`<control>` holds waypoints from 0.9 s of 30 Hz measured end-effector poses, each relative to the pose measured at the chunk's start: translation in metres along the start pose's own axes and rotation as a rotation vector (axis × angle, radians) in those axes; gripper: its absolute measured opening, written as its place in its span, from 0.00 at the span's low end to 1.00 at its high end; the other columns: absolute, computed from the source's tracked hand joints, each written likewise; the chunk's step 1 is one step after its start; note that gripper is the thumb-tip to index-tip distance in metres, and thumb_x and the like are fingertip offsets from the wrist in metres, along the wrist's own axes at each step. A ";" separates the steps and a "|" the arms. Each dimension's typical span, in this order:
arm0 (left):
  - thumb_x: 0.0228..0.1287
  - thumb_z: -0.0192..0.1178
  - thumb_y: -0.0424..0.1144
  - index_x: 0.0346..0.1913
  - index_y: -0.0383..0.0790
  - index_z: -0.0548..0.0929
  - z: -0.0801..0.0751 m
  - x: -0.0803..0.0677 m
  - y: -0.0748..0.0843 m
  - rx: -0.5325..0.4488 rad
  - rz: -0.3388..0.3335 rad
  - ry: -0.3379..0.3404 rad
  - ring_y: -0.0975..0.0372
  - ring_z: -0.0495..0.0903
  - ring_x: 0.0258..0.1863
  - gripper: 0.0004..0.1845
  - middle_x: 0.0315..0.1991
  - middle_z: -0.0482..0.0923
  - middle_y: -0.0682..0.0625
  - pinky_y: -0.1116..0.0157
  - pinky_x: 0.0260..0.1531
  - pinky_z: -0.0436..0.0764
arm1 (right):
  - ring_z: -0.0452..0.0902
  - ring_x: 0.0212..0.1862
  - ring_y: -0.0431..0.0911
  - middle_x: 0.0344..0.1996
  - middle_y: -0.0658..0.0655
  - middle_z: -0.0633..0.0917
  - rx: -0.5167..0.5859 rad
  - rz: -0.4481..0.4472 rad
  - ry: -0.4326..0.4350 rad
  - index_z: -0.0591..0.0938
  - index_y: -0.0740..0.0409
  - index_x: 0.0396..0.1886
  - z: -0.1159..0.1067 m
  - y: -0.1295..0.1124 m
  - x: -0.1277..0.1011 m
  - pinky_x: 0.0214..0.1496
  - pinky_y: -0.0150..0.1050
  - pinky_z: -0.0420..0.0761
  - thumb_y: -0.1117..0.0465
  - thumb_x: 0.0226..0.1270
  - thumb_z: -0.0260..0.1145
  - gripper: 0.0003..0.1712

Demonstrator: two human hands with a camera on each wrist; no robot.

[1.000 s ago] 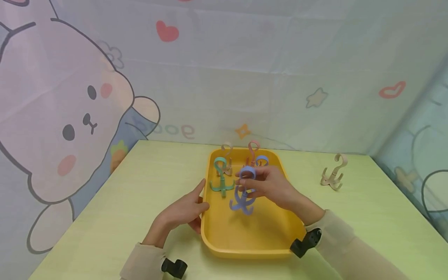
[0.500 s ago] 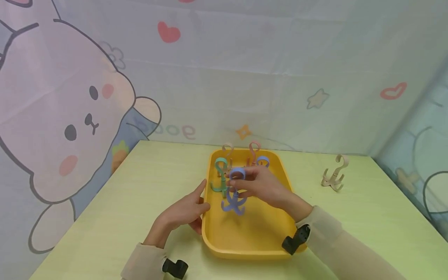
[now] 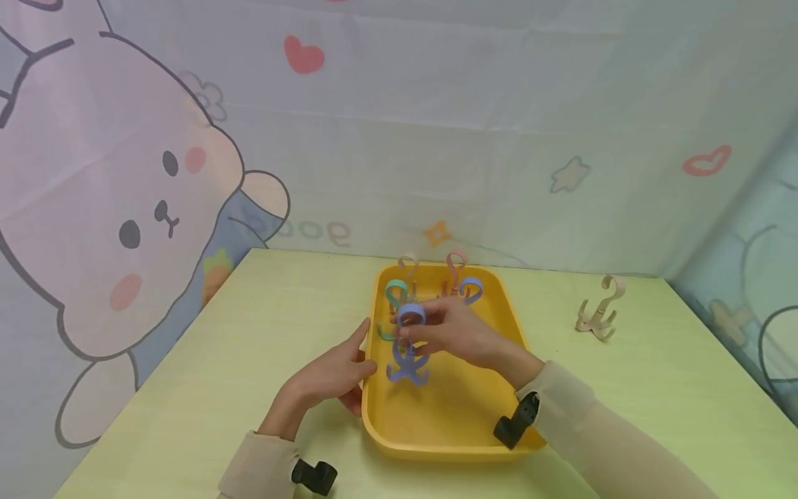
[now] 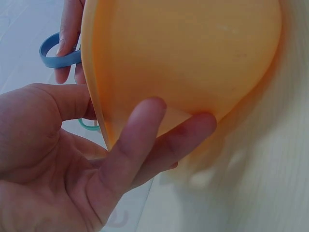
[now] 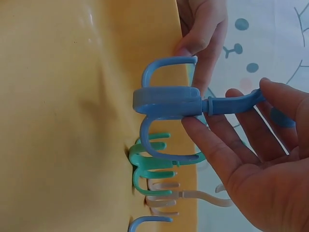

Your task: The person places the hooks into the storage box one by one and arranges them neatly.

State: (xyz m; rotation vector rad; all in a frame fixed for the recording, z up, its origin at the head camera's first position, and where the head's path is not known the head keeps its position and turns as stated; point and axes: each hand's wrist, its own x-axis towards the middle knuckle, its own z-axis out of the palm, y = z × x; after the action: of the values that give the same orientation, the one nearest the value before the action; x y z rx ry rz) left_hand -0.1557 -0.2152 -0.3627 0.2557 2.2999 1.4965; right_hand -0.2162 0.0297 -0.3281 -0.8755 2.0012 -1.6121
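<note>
My right hand (image 3: 464,339) pinches a blue four-armed hanging hook (image 3: 408,371) by its stem. The hook hangs upright over the left side of a yellow tray (image 3: 461,454), arms down. In the right wrist view, its arms (image 5: 169,101) are close to the tray wall; contact with the floor cannot be told. At the tray's left side, my left hand (image 3: 327,374) grips the rim, thumb on top and fingers against the outer wall (image 4: 193,58). Just behind the held hook stands a green hook (image 3: 396,287), partly hidden by it.
Farther back in the tray stand a beige hook (image 3: 408,263), a pink hook (image 3: 456,260) and another blue hook (image 3: 472,287). One more beige hook (image 3: 601,312) rests on the table (image 3: 648,402) to the right. A printed cloth (image 3: 436,138) hangs behind the table.
My right hand has carried the blue hook leftward across the tray, so that it now covers part of the green hook. My left hand stays on the rim.
</note>
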 end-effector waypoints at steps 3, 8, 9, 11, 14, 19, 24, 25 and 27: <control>0.76 0.52 0.36 0.87 0.44 0.34 -0.001 0.000 0.000 0.000 0.004 0.000 0.58 0.85 0.17 0.48 0.60 0.81 0.35 0.58 0.27 0.91 | 0.86 0.61 0.61 0.63 0.68 0.85 0.002 0.014 -0.022 0.84 0.69 0.62 0.000 0.001 0.003 0.57 0.53 0.90 0.64 0.76 0.67 0.20; 0.76 0.52 0.37 0.87 0.44 0.34 -0.001 0.000 -0.001 0.001 0.005 0.002 0.57 0.85 0.18 0.48 0.60 0.81 0.36 0.58 0.27 0.91 | 0.86 0.60 0.59 0.62 0.71 0.85 -0.010 0.018 -0.031 0.85 0.69 0.62 0.002 0.004 0.007 0.57 0.52 0.90 0.64 0.76 0.68 0.20; 0.76 0.52 0.37 0.87 0.44 0.34 -0.001 0.000 -0.001 0.001 0.004 0.003 0.57 0.85 0.17 0.48 0.60 0.81 0.36 0.58 0.27 0.91 | 0.87 0.60 0.58 0.61 0.72 0.85 -0.009 0.017 -0.032 0.84 0.69 0.62 0.002 0.005 0.008 0.57 0.52 0.90 0.64 0.76 0.68 0.20; 0.76 0.52 0.37 0.87 0.45 0.35 -0.001 0.000 -0.001 -0.002 0.002 0.004 0.57 0.85 0.17 0.48 0.60 0.81 0.36 0.58 0.27 0.91 | 0.87 0.59 0.56 0.60 0.73 0.85 -0.006 0.024 -0.036 0.84 0.69 0.63 0.003 0.006 0.009 0.57 0.51 0.90 0.64 0.76 0.68 0.20; 0.76 0.53 0.37 0.87 0.45 0.35 -0.001 0.000 -0.002 -0.003 0.004 0.003 0.57 0.85 0.17 0.48 0.60 0.82 0.37 0.57 0.26 0.90 | 0.88 0.56 0.52 0.59 0.75 0.84 -0.006 0.042 -0.047 0.83 0.70 0.64 0.006 0.007 0.009 0.57 0.52 0.90 0.65 0.76 0.67 0.21; 0.76 0.52 0.37 0.87 0.45 0.34 -0.001 0.000 -0.002 -0.005 0.011 0.003 0.58 0.85 0.16 0.48 0.60 0.82 0.36 0.57 0.26 0.90 | 0.88 0.56 0.49 0.59 0.74 0.85 -0.013 0.054 -0.064 0.82 0.69 0.65 0.008 0.008 0.009 0.58 0.51 0.90 0.65 0.76 0.67 0.22; 0.76 0.52 0.38 0.87 0.45 0.34 -0.001 0.000 -0.002 -0.004 0.015 0.001 0.58 0.85 0.17 0.48 0.60 0.81 0.35 0.57 0.25 0.90 | 0.88 0.57 0.53 0.59 0.74 0.85 -0.020 0.061 -0.085 0.82 0.72 0.63 0.008 0.012 0.010 0.58 0.52 0.90 0.64 0.76 0.67 0.22; 0.76 0.52 0.38 0.87 0.45 0.34 -0.001 0.000 -0.002 -0.004 0.015 0.000 0.58 0.85 0.17 0.48 0.60 0.81 0.35 0.57 0.25 0.90 | 0.88 0.57 0.54 0.59 0.75 0.85 -0.018 0.060 -0.090 0.82 0.73 0.63 0.008 0.013 0.010 0.59 0.52 0.90 0.64 0.76 0.67 0.22; 0.76 0.52 0.38 0.87 0.44 0.34 -0.001 0.000 -0.001 -0.004 0.016 -0.001 0.58 0.85 0.17 0.48 0.61 0.81 0.35 0.57 0.25 0.90 | 0.88 0.57 0.54 0.59 0.75 0.84 -0.016 0.061 -0.097 0.82 0.73 0.62 0.009 0.015 0.011 0.59 0.52 0.90 0.64 0.76 0.67 0.21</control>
State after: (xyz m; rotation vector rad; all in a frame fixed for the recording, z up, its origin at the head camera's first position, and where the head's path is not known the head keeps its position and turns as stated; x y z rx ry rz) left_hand -0.1557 -0.2169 -0.3636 0.2744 2.2993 1.5079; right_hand -0.2217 0.0176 -0.3443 -0.8724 1.9576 -1.4934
